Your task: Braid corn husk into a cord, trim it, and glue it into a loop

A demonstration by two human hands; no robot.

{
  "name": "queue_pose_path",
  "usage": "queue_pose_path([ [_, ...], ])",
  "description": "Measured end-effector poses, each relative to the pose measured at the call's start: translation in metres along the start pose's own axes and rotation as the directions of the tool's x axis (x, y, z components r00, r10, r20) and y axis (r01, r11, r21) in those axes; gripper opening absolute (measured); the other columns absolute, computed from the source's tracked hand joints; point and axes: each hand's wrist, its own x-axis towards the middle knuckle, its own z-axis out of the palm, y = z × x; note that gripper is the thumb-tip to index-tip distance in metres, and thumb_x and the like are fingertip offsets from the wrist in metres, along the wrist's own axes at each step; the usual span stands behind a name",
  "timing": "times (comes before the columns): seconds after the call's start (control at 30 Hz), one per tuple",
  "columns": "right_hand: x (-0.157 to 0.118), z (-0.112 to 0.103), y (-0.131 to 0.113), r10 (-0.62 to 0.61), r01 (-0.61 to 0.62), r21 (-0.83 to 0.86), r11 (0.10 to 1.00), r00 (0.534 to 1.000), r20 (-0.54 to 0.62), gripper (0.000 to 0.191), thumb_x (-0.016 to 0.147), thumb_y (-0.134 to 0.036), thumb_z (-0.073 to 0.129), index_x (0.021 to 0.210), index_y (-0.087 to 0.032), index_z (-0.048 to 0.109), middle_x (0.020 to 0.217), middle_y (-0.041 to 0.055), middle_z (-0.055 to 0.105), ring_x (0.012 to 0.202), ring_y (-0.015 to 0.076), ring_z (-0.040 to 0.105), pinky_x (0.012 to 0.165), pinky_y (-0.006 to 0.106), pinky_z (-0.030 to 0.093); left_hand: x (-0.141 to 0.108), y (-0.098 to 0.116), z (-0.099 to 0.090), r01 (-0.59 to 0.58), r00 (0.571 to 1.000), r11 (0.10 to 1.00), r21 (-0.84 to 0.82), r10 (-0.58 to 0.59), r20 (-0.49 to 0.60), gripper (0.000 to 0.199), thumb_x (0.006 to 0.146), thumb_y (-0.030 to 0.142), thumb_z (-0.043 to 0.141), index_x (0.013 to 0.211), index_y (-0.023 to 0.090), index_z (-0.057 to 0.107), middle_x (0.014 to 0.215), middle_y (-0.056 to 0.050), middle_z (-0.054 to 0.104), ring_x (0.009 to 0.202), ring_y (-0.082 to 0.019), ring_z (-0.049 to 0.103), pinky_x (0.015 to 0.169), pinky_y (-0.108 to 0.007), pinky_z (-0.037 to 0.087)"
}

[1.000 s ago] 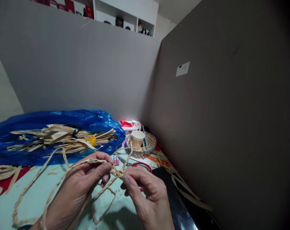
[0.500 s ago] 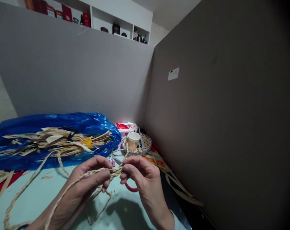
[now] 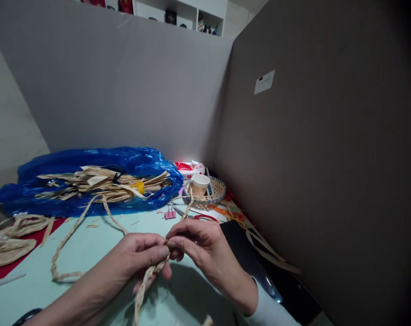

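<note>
My left hand pinches a pale braided straw cord between thumb and fingers, and one end of it hangs down toward me. Close beside it, my right hand is closed on the same cord, thumb against forefinger, so the fingertips of both hands nearly meet. More of the cord rises behind the right hand toward a paper cup. Another length of braid loops over the pale green tabletop to the left. Exactly how the strands cross between the fingertips is hidden.
A blue plastic bag with bundled straw strips lies at the back left. A woven basket carries a paper cup. Nearby are a pink binder clip and red-handled scissors. A grey partition stands on the right.
The view has tilted down and turned slightly left. Both hands keep the cord pinched; its near end now hangs down below the fingers instead of running back over my left wrist.
</note>
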Motion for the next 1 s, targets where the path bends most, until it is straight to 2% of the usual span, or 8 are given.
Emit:
queue_pose_path([
  [0.07, 0.001, 0.003, 0.0, 0.049, -0.047, 0.096, 0.994, 0.999, -0.015, 0.019, 0.089, -0.035, 0.072, 0.081, -0.017, 0.074, 0.066, -0.0005, 0.065, 0.06, 0.0125, 0.061, 0.061, 0.024, 0.051, -0.004, -0.011, 0.003, 0.035, 0.999, 0.995, -0.094, -0.037, -0.023, 0.033, 0.073, 0.043, 0.086, 0.061, 0.014, 0.076, 0.059, -0.002, 0.064, 0.05, -0.008, 0.044, 0.046, -0.016, 0.033],
  [0.17, 0.002, 0.006, 0.0, 0.133, -0.117, 0.276, 0.954, 0.99, -0.04, 0.015, 0.082, -0.033, 0.077, 0.081, -0.017, 0.074, 0.068, -0.0015, 0.066, 0.06, 0.0112, 0.06, 0.062, 0.023, 0.051, -0.012, -0.022, 0.004, 0.089, 0.993, 0.967, -0.237, -0.105, -0.054, 0.026, 0.075, 0.039, 0.086, 0.072, 0.015, 0.077, 0.068, -0.003, 0.067, 0.061, -0.011, 0.053, 0.057, -0.017, 0.043],
  [0.3, 0.002, 0.009, 0.002, 0.209, -0.181, 0.399, 0.899, 0.978, -0.028, 0.016, 0.08, -0.03, 0.08, 0.088, -0.017, 0.075, 0.075, 0.0, 0.071, 0.062, 0.0104, 0.062, 0.066, 0.023, 0.05, -0.017, -0.028, 0.006, 0.104, 0.988, 0.933, -0.344, -0.137, -0.075, 0.023, 0.073, 0.038, 0.089, 0.08, 0.018, 0.079, 0.074, -0.003, 0.068, 0.069, -0.014, 0.058, 0.066, -0.023, 0.05],
  [0.47, 0.001, 0.011, 0.008, 0.256, -0.228, 0.423, 0.877, 0.967, -0.01, 0.024, 0.08, -0.037, 0.079, 0.092, -0.016, 0.075, 0.08, 0.0016, 0.071, 0.07, 0.0124, 0.063, 0.071, 0.025, 0.05, -0.014, -0.022, 0.011, 0.039, 0.981, 0.907, -0.42, -0.116, -0.158, 0.023, 0.069, 0.033, 0.093, 0.082, 0.018, 0.081, 0.075, -0.003, 0.068, 0.061, -0.011, 0.054, 0.056, -0.02, 0.046],
  [0.63, -0.001, 0.018, 0.014, 0.297, -0.295, 0.395, 0.87, 0.953, 0.057, 0.028, 0.079, -0.039, 0.081, 0.091, -0.015, 0.076, 0.08, 0.0032, 0.07, 0.071, 0.0133, 0.062, 0.072, 0.027, 0.047, -0.014, -0.02, 0.012, 0.012, 0.98, 0.92, -0.392, -0.088, -0.177, 0.032, 0.059, 0.039, 0.097, 0.071, 0.016, 0.08, 0.069, -0.003, 0.064, 0.056, -0.008, 0.045, 0.048, -0.016, 0.039],
  [0.77, -0.004, 0.023, 0.017, 0.321, -0.334, 0.473, 0.815, 0.94, 0.111, 0.032, 0.075, -0.04, 0.085, 0.087, -0.012, 0.077, 0.068, 0.0013, 0.067, 0.062, 0.0106, 0.059, 0.068, 0.024, 0.044, -0.014, -0.027, 0.011, 0.045, 0.982, 0.928, -0.369, -0.109, -0.154, 0.043, 0.051, 0.047, 0.099, 0.073, 0.015, 0.081, 0.068, -0.003, 0.063, 0.054, -0.006, 0.038, 0.052, -0.016, 0.042],
  [0.9, -0.004, 0.027, 0.017, 0.39, -0.367, 0.551, 0.749, 0.917, 0.082, 0.033, 0.065, -0.037, 0.09, 0.076, -0.011, 0.073, 0.064, 0.0017, 0.066, 0.056, 0.0099, 0.058, 0.062, 0.023, 0.044, -0.011, -0.032, 0.011, 0.056, 0.987, 0.937, -0.344, -0.103, -0.12, 0.048, 0.051, 0.052, 0.097, 0.077, 0.015, 0.082, 0.067, -0.002, 0.061, 0.055, -0.006, 0.036, 0.053, -0.017, 0.042],
  [1.0, -0.005, 0.028, 0.016, 0.408, -0.365, 0.571, 0.736, 0.911, 0.057, 0.035, 0.065, -0.038, 0.09, 0.072, -0.012, 0.069, 0.058, -0.0003, 0.062, 0.052, 0.0103, 0.058, 0.058, 0.023, 0.043, -0.008, -0.034, 0.01, 0.04, 0.991, 0.966, -0.257, -0.071, -0.113, 0.049, 0.051, 0.059, 0.094, 0.069, 0.016, 0.08, 0.063, 0.0, 0.058, 0.054, -0.007, 0.039, 0.049, -0.016, 0.037],
])
